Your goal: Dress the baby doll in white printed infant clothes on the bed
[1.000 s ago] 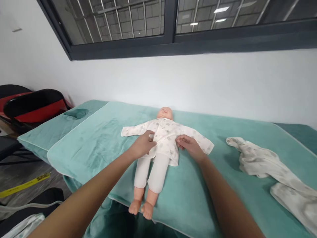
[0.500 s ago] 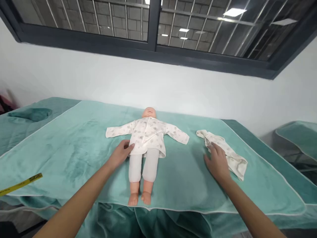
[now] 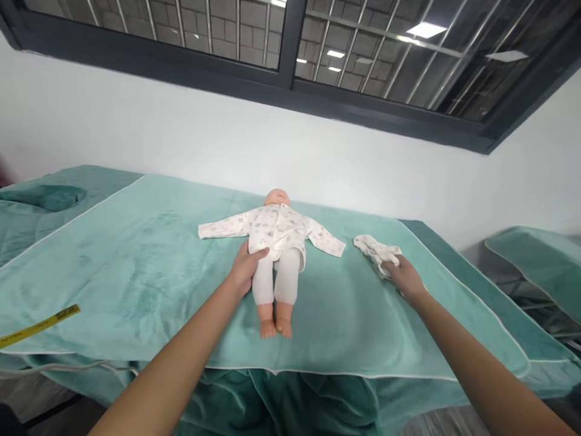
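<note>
A baby doll lies on its back, head toward the wall, wearing a white printed long-sleeved shirt with both sleeves spread out. Its legs are white down to bare skin-toned feet. My left hand is closed around the doll's hip on the left side, thumb over the shirt hem and fingers hidden underneath. To the right of the doll, my right hand grips a small white printed baby garment, bunched up at the fingers. The garment's far end rests on the cover; its exact kind is hard to make out.
A green plush cover with white piping spreads over the bed, its front edge hanging in folds. Yellow tape lies at the left. Behind stands a white wall under a dark-framed window. Another green-covered surface is at the right.
The doll has shifted away from the front edge, and my left hand has moved from its side to a firm hold. My right hand has closed on the garment and bunched it.
</note>
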The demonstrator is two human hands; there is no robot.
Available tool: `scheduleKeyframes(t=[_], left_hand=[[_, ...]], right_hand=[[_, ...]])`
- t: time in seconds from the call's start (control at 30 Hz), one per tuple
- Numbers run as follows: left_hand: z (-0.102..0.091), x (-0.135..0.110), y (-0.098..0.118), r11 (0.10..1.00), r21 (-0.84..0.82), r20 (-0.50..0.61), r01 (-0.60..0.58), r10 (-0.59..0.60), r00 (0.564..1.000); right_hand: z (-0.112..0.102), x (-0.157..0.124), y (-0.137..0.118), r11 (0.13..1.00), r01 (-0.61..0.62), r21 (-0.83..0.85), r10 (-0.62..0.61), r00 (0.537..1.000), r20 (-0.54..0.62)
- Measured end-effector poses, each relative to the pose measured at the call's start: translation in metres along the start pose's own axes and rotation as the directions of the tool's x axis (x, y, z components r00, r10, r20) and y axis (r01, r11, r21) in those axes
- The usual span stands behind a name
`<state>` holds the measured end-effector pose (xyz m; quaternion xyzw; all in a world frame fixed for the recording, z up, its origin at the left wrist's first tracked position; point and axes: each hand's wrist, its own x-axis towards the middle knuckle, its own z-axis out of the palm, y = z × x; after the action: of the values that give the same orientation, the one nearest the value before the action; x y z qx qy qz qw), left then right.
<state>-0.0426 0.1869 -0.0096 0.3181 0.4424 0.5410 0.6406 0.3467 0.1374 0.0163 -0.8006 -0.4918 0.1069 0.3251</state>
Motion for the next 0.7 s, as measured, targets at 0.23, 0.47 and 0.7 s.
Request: scheduleKeyframes(t=[0.23, 0.47, 0.7], left_hand=[[0.005, 0.014, 0.005, 0.825, 0.497, -0.081, -0.271, 0.355, 0.931], [0.02, -0.042, 0.046, 0.728, 0.43, 0.57, -0.534, 0.241, 0.786], [0.018, -0.089, 0.073, 0.64, 0.457, 0.41, -0.618, 0.465, 0.785]], right_hand=[[-0.009, -0.048, -0.087, 0.682, -0.127, 0.72, -0.259, 0.879, 0.4], [0.015, -0.084, -0.16, 0.415, -0.409, 0.813, -0.399, 0.721, 0.566], [0.03, -0.097, -0.213, 0.368, -0.328, 0.87, -0.474, 0.739, 0.479]])
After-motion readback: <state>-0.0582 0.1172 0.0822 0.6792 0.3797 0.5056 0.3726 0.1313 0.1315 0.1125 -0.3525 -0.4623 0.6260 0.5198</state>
